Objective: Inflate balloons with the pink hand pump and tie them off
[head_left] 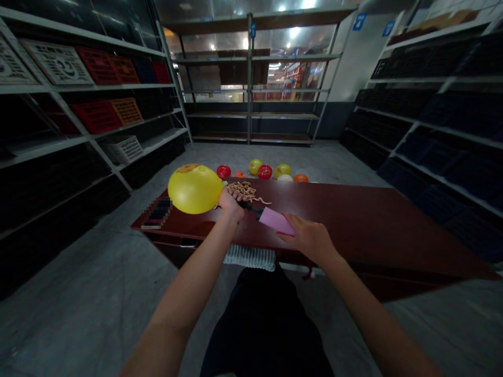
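Observation:
A yellow balloon [195, 189], swollen with air and bearing an orange-brown print on top, sits to the left of my left hand [232, 203]. That hand is closed round the balloon's neck and the black nozzle end of a hand pump. My right hand [308, 234] grips the pump's pink body [276, 221], so the balloon pump is stretched between both hands above the table. Just behind my left hand lies a loose heap of tan, uninflated long balloons or similar strips [242, 189]; their exact kind is unclear.
The dark red table [353, 214] spans the front, with a blurred-out phone-like object [157, 212] at its left end. Beyond its far edge, several inflated balloons [264, 172] rest on the floor. Shelves with crates [96, 116] flank both sides; a metal rack [249, 104] stands behind.

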The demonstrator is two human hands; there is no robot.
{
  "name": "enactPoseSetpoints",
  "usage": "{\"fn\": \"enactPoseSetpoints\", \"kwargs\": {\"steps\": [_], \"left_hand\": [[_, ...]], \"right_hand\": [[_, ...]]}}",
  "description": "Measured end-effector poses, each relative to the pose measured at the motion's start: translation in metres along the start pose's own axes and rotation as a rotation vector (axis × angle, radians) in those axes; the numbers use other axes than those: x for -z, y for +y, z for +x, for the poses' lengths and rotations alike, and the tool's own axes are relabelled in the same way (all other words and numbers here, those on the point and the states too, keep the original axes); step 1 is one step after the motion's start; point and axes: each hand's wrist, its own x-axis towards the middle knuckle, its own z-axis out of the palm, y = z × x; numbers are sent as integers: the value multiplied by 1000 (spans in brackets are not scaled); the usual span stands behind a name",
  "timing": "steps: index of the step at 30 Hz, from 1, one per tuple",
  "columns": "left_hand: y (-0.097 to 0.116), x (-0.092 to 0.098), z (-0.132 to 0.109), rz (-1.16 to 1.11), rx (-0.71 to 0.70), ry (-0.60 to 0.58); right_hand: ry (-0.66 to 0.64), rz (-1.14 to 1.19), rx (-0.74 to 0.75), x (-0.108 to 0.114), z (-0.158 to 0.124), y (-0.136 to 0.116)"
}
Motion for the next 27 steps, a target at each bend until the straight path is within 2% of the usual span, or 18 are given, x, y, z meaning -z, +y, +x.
{"fn": "enactPoseSetpoints", "kwargs": {"steps": [8, 12, 18, 24, 27], "left_hand": [[46, 10, 24, -27, -31, 20], [53, 11, 26, -55, -85, 10], [40, 7, 16, -47, -171, 30], [9, -4, -9, -44, -165, -22], [0, -13, -21, -36, -197, -57]], "right_hand": [[42, -8, 39, -8, -21, 28], [58, 51, 16, -8, -17, 33], [29, 102, -17, -9, 4, 31], [63, 153, 18, 2, 25, 7], [83, 183, 5, 9, 32, -5]]}}
